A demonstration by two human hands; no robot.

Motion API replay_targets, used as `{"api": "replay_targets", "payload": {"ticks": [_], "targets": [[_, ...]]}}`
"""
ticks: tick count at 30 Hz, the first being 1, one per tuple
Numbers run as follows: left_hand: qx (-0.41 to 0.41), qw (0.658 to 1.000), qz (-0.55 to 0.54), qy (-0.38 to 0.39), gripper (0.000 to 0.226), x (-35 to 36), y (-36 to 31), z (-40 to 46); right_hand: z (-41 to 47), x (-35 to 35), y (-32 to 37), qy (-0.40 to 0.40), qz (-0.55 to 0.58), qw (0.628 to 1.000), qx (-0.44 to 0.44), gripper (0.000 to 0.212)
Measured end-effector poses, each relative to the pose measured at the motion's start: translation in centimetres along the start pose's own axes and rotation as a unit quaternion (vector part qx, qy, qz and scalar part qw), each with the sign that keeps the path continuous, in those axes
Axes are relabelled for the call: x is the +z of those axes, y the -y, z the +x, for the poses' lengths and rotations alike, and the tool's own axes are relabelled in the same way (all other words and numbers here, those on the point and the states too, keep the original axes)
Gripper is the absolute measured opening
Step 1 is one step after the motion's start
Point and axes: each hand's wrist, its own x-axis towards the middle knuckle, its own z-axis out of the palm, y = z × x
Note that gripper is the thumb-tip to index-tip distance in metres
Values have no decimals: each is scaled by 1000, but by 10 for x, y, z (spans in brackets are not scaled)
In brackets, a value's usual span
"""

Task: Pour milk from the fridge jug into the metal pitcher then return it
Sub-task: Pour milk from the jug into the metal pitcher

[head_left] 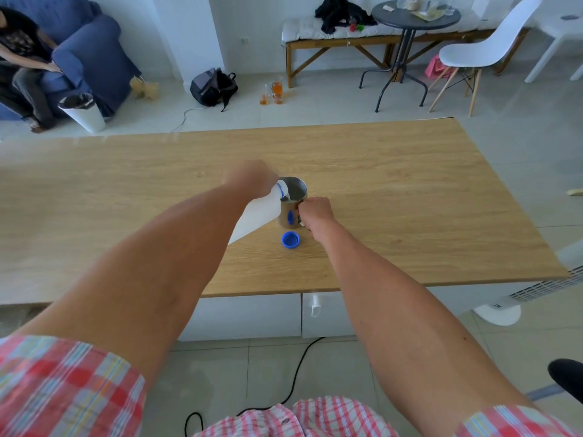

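1. Head view looks down on a wooden surface [410, 190] with both bare arms stretched over it.
2. The left hand [249, 181] is wrapped around the upper part of a white milk jug [257, 217], fingers closed on it near the neck.
3. The jug is tilted steeply, base raised toward the person and mouth lowered over the rim of the metal pitcher [293, 205].
4. A thin white stream runs from the jug's mouth into the pitcher, and pale milk shows inside, low down.
5. The pitcher stands upright on the surface near its middle, just right of the jug.
6. The right hand [315, 212] is curled tight around the pitcher's handle on its right side, fingers closed on it.
7. A blue cap [290, 240] lies on the surface, open side up, just in front of the pitcher and apart from both hands; its reflection shows on the pitcher's wall.
8. Red and white checked sleeves [63, 389] frame the bottom of the view.
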Motion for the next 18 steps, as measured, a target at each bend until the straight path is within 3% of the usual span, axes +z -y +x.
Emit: {"api": "replay_targets", "payload": {"ticks": [18], "targets": [[-1,1000,-5,1,29,2,2,2,2,3,-2,-1,0,1000,5,25]]}}
